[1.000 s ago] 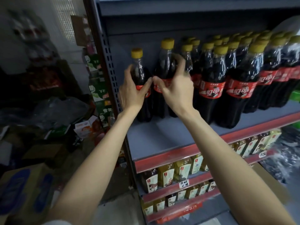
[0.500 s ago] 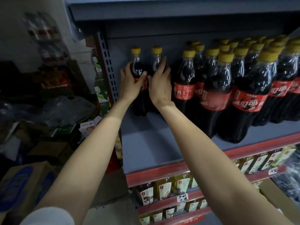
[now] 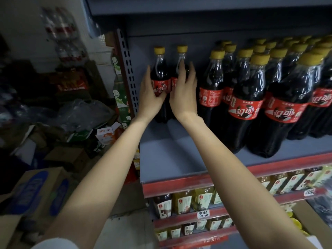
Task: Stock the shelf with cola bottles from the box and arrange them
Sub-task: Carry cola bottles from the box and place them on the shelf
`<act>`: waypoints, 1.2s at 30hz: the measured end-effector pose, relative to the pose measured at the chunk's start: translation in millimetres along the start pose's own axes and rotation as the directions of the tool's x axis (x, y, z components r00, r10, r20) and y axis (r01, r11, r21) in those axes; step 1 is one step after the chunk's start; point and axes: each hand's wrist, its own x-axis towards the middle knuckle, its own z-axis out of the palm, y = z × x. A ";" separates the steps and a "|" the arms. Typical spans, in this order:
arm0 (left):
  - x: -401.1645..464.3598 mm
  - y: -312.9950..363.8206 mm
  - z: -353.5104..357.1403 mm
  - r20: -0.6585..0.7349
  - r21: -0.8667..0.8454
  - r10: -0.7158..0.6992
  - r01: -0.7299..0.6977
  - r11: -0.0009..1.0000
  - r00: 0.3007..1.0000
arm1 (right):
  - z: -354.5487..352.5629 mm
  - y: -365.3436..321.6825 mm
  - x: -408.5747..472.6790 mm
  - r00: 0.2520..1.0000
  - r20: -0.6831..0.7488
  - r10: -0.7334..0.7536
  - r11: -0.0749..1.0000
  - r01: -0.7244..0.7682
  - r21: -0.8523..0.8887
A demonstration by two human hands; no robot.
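Note:
Two cola bottles with yellow caps and red labels stand side by side at the back left of the grey shelf [image 3: 170, 159]. My left hand [image 3: 149, 94] holds the left cola bottle [image 3: 159, 74], thumb across its label and fingers up its left side. My right hand [image 3: 185, 92] lies against the right cola bottle [image 3: 181, 56] with fingers nearly straight, hiding most of its body. To the right, rows of larger cola bottles [image 3: 246, 108] fill the same shelf.
A perforated upright post [image 3: 128, 69] bounds the shelf on the left. Lower shelves hold yellow tea bottles [image 3: 181, 202]. A cardboard box with blue print [image 3: 36, 191] sits low on the left among bags and cartons. Bare shelf surface lies in front of the two bottles.
Both hands have carried the two bottles back and left to the shelf's rear corner. My right hand's fingers have straightened.

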 end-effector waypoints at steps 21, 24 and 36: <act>-384.8 -49.4 -289.8 -0.525 0.197 -0.346 0.507 0.839 0.777 | 95.7 -166.5 -303.8 0.733 0.433 -0.525 0.666 0.037 0.745; -439.7 -93.2 -348.5 -0.542 0.191 -0.511 0.690 0.698 0.667 | 151.3 -201.0 -350.0 0.582 0.608 -0.539 0.738 -0.022 0.675; -509.7 -251.2 -572.9 -0.708 0.069 -0.640 0.930 0.361 0.301 | 380.8 -350.1 -427.8 0.165 0.818 -0.552 0.834 0.091 0.544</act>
